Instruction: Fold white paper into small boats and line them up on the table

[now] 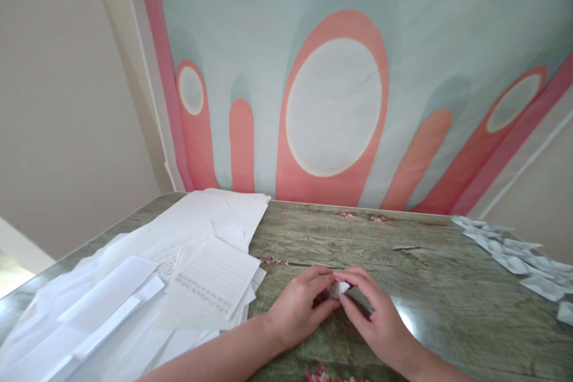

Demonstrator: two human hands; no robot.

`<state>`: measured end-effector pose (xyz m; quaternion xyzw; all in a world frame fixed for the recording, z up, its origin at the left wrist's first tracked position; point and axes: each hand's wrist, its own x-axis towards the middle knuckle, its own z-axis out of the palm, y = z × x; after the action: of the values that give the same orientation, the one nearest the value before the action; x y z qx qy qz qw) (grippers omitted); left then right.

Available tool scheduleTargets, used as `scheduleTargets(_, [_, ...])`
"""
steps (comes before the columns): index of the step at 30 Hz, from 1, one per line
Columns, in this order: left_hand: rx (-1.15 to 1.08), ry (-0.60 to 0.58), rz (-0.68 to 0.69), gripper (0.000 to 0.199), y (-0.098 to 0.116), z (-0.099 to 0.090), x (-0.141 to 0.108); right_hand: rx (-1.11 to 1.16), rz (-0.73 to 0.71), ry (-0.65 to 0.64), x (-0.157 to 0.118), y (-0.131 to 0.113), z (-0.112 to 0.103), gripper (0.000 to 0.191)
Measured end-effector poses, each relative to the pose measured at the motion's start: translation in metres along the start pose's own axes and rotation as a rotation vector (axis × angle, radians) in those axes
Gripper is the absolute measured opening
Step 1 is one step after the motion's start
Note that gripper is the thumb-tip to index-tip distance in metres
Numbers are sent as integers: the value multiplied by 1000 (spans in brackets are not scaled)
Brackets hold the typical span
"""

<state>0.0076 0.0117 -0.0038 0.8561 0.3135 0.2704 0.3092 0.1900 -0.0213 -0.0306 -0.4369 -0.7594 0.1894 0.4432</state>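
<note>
A small folded piece of white paper (339,289) is held between both hands, just above the table near the front middle. My left hand (301,304) pinches it from the left with thumb and fingers, which hide part of it. From the right, the thumb and index finger of my right hand (378,319) grip its other edge. The fingertips of the two hands nearly meet at the top of the paper.
Loose white sheets (210,209) and handwritten pages (219,268) lie heaped on the left. Several folded paper pieces (505,253) line the right edge of the wood-patterned table (304,233). A patterned curtain (416,24) hangs behind it.
</note>
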Motion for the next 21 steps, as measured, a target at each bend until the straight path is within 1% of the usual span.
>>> scheduleTargets(5, [-130,6,-17,30,-1,2,2,7,14,-7,-2,0,0,29])
scheduleTargets(8, [-193,22,-31,30,-2,4,3,19,43,11,-3,1,0,30])
scheduleTargets(14, [-275,53,-78,32,-5,8,3,136,131,53,0,0,2,27])
scheduleTargets(17, [-311,59,-103,32,-6,8,3,146,137,44,1,-1,2,23])
scheduleTargets(21, [-339,56,-134,32,-6,8,4,108,108,25,1,-3,-1,18])
